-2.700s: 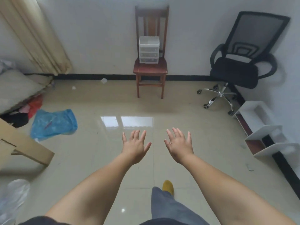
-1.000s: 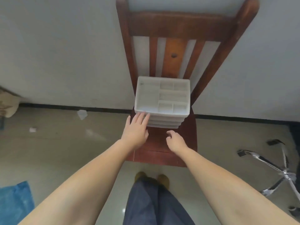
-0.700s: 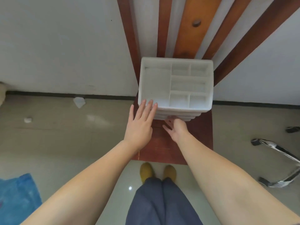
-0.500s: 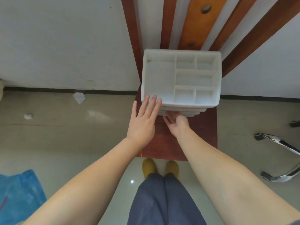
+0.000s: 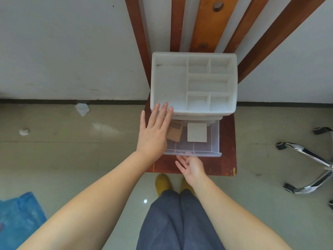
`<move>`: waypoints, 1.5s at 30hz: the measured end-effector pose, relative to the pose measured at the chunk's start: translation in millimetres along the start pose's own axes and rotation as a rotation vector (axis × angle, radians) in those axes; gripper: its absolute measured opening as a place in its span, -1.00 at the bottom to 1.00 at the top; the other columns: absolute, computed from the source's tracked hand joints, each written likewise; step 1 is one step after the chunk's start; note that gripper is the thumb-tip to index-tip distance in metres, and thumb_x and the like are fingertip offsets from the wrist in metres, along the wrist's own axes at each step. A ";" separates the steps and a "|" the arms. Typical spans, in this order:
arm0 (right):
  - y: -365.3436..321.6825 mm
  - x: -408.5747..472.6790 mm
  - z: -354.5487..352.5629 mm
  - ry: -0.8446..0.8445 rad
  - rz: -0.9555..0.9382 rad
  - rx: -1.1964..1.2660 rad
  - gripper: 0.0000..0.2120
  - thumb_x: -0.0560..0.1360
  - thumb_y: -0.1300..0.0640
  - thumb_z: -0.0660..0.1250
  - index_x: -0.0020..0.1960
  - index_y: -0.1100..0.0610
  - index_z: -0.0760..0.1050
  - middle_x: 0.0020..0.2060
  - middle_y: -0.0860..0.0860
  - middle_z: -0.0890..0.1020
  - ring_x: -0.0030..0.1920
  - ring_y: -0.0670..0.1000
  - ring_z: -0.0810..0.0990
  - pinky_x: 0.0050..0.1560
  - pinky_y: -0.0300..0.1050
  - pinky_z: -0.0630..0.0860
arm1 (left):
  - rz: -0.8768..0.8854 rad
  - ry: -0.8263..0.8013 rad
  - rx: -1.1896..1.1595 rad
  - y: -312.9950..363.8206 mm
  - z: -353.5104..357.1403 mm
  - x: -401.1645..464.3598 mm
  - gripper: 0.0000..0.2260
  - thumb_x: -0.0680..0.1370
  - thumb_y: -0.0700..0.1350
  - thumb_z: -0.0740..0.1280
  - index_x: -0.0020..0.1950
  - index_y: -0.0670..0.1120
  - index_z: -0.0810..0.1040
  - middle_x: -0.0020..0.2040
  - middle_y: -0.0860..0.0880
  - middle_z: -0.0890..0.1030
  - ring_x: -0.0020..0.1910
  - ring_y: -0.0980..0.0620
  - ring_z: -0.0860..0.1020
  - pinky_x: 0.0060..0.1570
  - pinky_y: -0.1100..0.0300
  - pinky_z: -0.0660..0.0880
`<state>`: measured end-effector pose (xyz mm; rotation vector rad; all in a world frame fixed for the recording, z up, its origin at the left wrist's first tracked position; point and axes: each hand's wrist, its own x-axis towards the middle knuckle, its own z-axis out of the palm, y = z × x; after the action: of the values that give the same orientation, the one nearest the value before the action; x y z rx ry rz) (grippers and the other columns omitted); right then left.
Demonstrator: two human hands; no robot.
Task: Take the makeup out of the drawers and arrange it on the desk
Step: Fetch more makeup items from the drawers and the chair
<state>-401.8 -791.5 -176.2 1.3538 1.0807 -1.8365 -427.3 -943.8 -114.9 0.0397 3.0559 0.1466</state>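
1. The left hand (image 5: 153, 134) is laid flat with the fingers straight and slightly spread; the fingertips (image 5: 166, 107) are pressed on the front left rim of the white drawer organiser (image 5: 193, 82), and nothing is gripped.
2. The right hand (image 5: 191, 167) is held palm up just below the front edge of the pulled-out drawer (image 5: 213, 141). Its fingers are extended toward the underside of that front edge; whether the edge is actually hooked or merely touched cannot be told.
3. The drawer is made of clear plastic and is drawn well out from the bottom of the organiser, above the seat of the wooden chair (image 5: 228, 159).
4. Two flat items are seen inside the drawer: a brown flat item (image 5: 175, 131) at the left, tilted and partly covered by the left hand, and a pale square item (image 5: 197, 132) lying just beside it to the right. What kind of makeup they are cannot be made out.
5. The organiser's top is divided into open compartments, one large at the left and several smaller ones at the right. It is set at the back of the chair seat, against the slatted backrest.
6. The chair is placed against a white wall (image 5: 63, 51), on a tiled floor (image 5: 72, 159).
7. Further out, scraps of crumpled paper (image 5: 82, 109) are seen on the floor at the left, a blue plastic bag (image 5: 18, 219) at the lower left, and the chrome base of an office chair (image 5: 310, 161) at the right.
8. The person's dark trousers (image 5: 178, 222) and yellow shoes (image 5: 163, 183) are visible below the chair seat.
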 end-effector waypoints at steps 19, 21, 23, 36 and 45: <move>-106.6 25.2 7.2 -0.063 -1.017 -2.412 -0.40 0.48 -0.03 0.34 0.42 0.11 0.19 0.48 0.17 0.12 0.50 0.15 0.04 0.48 0.19 -0.12 | 0.122 -0.448 0.205 14.1 63.6 39.2 -0.22 0.50 -0.02 0.33 0.53 -0.03 -0.13 0.49 -0.15 0.12 0.49 -0.18 0.06 0.44 -0.10 -0.13; -105.1 34.6 4.8 -0.041 -1.107 -2.411 -0.42 0.47 0.02 0.35 0.40 0.13 0.20 0.47 0.17 0.17 0.49 0.14 0.10 0.47 0.18 -0.13 | 0.136 -0.427 0.211 11.3 71.2 38.8 -0.19 0.48 -0.02 0.35 0.54 -0.02 -0.13 0.49 -0.14 0.12 0.49 -0.18 0.07 0.45 -0.11 -0.13; -104.2 36.7 2.9 -0.044 -1.179 -2.420 -0.45 0.47 0.08 0.34 0.39 0.15 0.23 0.43 0.19 0.23 0.45 0.17 0.17 0.47 0.17 -0.09 | 0.179 -0.399 0.198 8.1 74.6 38.4 -0.19 0.46 0.00 0.37 0.54 -0.04 -0.07 0.46 -0.15 0.18 0.46 -0.20 0.13 0.44 -0.11 -0.09; -115.8 -39.9 -30.1 -0.445 -0.922 -1.916 -0.15 0.39 -0.16 0.37 0.52 0.11 0.05 0.32 0.04 0.33 0.34 0.05 0.28 0.21 -0.19 0.28 | 0.106 -0.254 -0.260 0.7 10.3 -8.2 -0.14 0.35 0.25 0.35 0.48 -0.21 0.18 0.18 -0.20 0.43 0.12 -0.19 0.42 0.16 0.00 0.40; -74.3 -35.6 -56.6 -0.576 -0.492 -2.249 -0.09 0.42 -0.15 0.35 0.52 0.27 -0.03 0.28 0.15 0.36 0.29 0.15 0.35 0.20 -0.06 0.40 | 0.185 -0.800 -0.212 15.5 38.2 -75.0 -0.09 0.39 0.32 0.30 0.52 -0.14 0.02 0.31 -0.11 0.31 0.29 -0.10 0.29 0.22 0.01 0.41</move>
<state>-427.5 -705.9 -131.5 -0.7419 1.8968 -0.1795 -349.0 -927.0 -145.3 0.2900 2.2230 0.3627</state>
